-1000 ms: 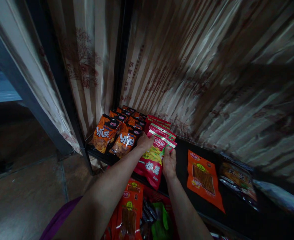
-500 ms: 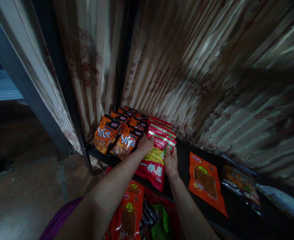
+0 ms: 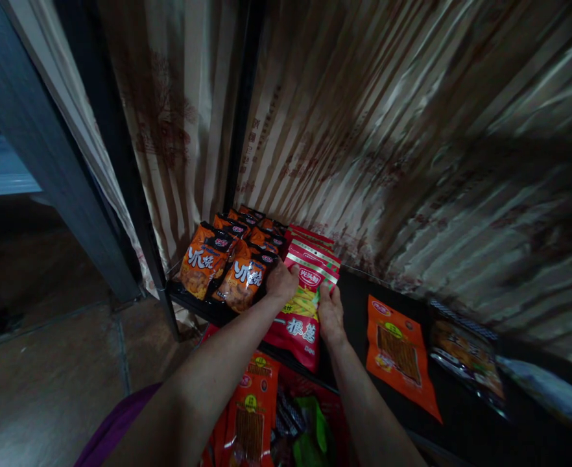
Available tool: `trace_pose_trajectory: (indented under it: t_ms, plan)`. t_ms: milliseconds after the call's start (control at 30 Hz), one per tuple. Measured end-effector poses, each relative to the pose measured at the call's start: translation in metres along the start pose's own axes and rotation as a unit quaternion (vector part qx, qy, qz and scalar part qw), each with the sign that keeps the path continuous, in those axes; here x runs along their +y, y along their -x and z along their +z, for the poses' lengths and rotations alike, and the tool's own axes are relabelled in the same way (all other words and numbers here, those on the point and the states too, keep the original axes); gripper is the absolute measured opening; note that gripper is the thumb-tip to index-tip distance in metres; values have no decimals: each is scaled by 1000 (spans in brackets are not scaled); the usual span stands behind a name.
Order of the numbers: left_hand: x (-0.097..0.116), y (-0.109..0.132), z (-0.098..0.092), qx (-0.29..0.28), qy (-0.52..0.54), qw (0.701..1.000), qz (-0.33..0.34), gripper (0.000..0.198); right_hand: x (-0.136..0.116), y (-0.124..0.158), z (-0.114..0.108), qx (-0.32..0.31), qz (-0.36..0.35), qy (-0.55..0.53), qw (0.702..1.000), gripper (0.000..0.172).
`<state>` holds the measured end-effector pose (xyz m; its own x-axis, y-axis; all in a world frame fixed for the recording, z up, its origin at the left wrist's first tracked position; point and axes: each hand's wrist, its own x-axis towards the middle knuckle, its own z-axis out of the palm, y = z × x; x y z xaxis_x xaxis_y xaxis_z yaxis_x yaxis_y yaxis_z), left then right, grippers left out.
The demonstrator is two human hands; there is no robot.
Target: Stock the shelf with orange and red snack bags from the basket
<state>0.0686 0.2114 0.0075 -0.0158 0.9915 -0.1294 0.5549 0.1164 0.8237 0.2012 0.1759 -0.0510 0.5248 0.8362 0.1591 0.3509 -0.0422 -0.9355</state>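
A red snack bag (image 3: 301, 318) with a green and yellow picture leans at the front of a row of similar red bags on a black shelf (image 3: 351, 305). My left hand (image 3: 282, 280) grips its upper left edge, with fingers closed. On its upper right edge, my right hand (image 3: 331, 311) is closed too, thumb on the front. Orange and black snack bags (image 3: 247, 275) stand in rows just left of my left hand.
An orange bag (image 3: 397, 353), a dark bag (image 3: 468, 357) and a pale bag (image 3: 548, 389) lie on the shelf to the right. Below is a red container with orange packs (image 3: 250, 421) and green ones. Metal posts (image 3: 137, 149) rise at left; a patterned curtain (image 3: 364, 130) hangs behind.
The view has shifted slightly. Both hands keep their hold on the red bag, with almost no change in their position.
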Motion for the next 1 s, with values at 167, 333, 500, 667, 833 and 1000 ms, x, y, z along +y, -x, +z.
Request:
trace_pose_trajectory:
  t_ms: [167, 333, 500, 667, 833, 1000]
  plan:
    - [1, 11, 0, 53, -42, 997, 40, 55, -10, 3, -2, 17, 38, 54, 998, 50]
    - [-7, 33, -2, 85, -117, 984, 108, 59, -16, 5, -4, 13, 33, 63, 997, 48]
    - [-17, 68, 1, 89, -186, 946, 251, 55, -18, 7, -4, 8, 26, 67, 997, 45]
    - [-23, 82, 7, 46, -172, 934, 311, 61, -18, 9, -5, -7, 13, 83, 996, 41]
    - [-31, 80, 11, 22, -178, 941, 288, 72, -21, 7, -4, 13, 24, 107, 994, 45]
    - [-35, 80, 15, 32, -193, 940, 279, 69, -40, 11, -7, 67, -145, 203, 966, 68]
